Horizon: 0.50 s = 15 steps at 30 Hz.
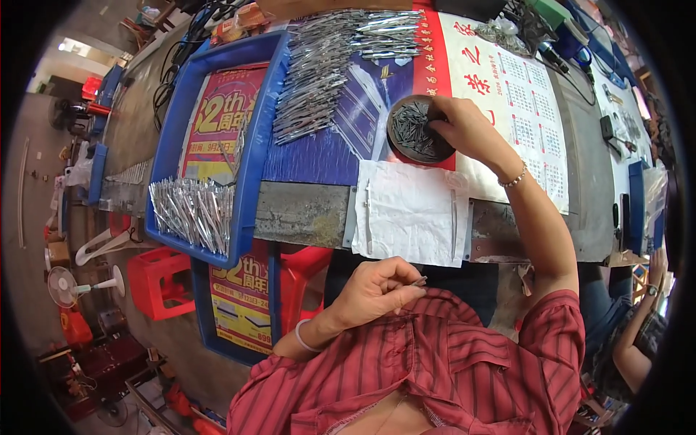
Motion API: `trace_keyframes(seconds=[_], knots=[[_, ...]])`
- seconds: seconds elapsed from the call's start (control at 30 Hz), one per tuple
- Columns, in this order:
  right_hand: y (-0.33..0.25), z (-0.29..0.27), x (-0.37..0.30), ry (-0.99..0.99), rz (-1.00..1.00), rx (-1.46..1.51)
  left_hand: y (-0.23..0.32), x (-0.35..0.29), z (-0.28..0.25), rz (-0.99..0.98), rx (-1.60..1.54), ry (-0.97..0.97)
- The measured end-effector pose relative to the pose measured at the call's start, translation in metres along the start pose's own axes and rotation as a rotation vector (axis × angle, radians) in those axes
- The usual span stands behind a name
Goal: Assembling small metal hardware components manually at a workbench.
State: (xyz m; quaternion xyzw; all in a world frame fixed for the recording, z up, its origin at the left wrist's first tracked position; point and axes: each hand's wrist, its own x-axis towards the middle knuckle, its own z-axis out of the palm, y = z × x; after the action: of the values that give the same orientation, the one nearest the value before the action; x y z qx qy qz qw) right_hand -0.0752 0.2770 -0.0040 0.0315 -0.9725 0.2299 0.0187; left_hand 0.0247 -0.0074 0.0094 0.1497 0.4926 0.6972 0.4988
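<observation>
Near my chest, my left hand (377, 291) is closed in a pinch, with a small metal piece (420, 280) showing at the fingertips. My right hand (467, 129) reaches into a round dark bowl (397, 148) of small dark metal pins (412, 129). Its fingers are drawn together at the pins, and their tips are partly hidden. Between me and the bowl lies a white cloth (409, 210) over the table's edge, with a thin metal strip (367, 210) toward its left. Long rows of slim silver metal pieces (312, 80) cover the table beyond.
At the left, a blue tray (250, 170) holds a pile of silver pieces (192, 214). Another blue tray (272, 304) sits lower, beside red stools (156, 283). A calendar poster (536, 123) lies under my right arm. Another person's arm (638, 326) is at the far right.
</observation>
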Motion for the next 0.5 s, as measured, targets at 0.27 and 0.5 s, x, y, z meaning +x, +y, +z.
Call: trace_keyframes(seconds=[0.27,0.5], knots=[[0.002,-0.002,-0.011,0.072,0.173,0.766,-0.001,0.004,0.0,0.066,0.064,0.007],[-0.029,-0.013,-0.051,-0.034,0.341,1.374,0.0,0.005,-0.001,0.127,0.132,0.146]])
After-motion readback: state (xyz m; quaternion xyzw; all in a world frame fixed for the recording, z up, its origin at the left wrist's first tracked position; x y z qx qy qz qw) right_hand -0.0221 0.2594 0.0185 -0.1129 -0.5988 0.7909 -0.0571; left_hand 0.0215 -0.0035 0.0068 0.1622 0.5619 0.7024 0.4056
